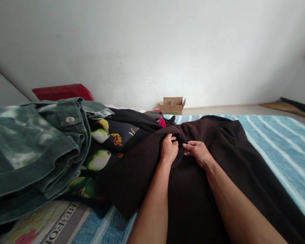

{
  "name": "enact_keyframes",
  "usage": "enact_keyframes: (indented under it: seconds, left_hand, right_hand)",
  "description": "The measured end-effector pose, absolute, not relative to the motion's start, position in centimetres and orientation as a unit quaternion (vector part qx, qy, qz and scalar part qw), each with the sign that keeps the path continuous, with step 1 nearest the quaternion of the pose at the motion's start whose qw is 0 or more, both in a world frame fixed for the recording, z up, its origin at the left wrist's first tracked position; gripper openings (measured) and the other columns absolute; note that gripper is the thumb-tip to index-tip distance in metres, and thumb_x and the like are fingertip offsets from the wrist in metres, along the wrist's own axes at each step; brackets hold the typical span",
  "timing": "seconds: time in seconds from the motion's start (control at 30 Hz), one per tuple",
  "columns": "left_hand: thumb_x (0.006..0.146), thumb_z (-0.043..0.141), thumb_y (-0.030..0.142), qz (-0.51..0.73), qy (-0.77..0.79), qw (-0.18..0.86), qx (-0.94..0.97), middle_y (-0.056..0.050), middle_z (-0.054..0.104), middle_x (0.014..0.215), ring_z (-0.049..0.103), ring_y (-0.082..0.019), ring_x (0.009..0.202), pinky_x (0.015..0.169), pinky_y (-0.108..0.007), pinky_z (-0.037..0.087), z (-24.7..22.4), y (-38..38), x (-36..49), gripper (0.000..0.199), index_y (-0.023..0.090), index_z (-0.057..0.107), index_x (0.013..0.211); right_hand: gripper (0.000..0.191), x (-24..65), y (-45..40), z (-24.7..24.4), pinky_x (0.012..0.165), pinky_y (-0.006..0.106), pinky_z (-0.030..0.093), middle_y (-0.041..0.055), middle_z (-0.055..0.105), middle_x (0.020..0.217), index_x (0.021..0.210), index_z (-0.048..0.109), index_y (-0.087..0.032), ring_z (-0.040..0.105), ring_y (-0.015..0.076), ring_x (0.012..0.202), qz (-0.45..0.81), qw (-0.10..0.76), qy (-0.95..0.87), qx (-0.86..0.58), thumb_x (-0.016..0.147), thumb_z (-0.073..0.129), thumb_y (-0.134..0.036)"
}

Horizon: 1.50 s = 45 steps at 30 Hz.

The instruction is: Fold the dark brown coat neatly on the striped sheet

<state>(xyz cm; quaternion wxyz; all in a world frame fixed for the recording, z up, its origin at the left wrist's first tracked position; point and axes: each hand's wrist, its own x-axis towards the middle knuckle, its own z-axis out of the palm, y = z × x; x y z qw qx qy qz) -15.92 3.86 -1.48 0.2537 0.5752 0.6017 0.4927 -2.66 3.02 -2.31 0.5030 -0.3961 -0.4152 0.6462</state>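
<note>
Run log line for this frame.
left hand: gripping dark brown fabric | right hand: fingers on same fabric | beside: green denim jacket | under: blue striped bedding

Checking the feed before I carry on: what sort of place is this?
Probably a bedroom or plain room in a home: a striped blue bedcover lies low beside a white wall, with a green denim garment piled on it, and a cardboard box sits on the floor behind.

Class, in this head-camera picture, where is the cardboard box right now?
In the head view, the cardboard box sits on the floor against the white wall, slightly right of centre, just beyond the far edge of the striped blue bedding.
</note>
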Motion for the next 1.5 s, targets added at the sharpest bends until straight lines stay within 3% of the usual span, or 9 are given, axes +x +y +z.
enact_keyframes:
  seconds: [0.33,1.5]
  left_hand:
    - [0.073,0.053,0.003,0.499,0.593,0.261,0.575,-0.01,0.068,0.097,0.065,-0.019,0.09,0.084,-0.031,0.049,-1.88,3.96,-15.91,0.046,0.015,0.054,0.118]
    - [0.073,0.053,0.004,0.477,0.606,0.264,0.579,-0.011,0.069,0.096,0.066,-0.017,0.086,0.079,-0.025,0.049,-0.99,3.47,-15.76,0.039,0.012,0.056,0.111]
  right_hand:
    - [0.038,-2.83,3.05,-2.39,0.044,0.017,0.043,-0.0055,0.046,0.045,0.048,0.049,-0.015,0.044,0.004,0.043,0.637,0.504,-0.421,-0.403,0.049,0.08,-0.036]
    - [0.037,-2.74,2.85,-2.01,0.047,0.02,0.047,0.0014,0.057,0.051,0.052,0.06,-0.013,0.053,0.0094,0.049,0.637,0.51,-0.41,-0.408,0.063,0.072,-0.046]
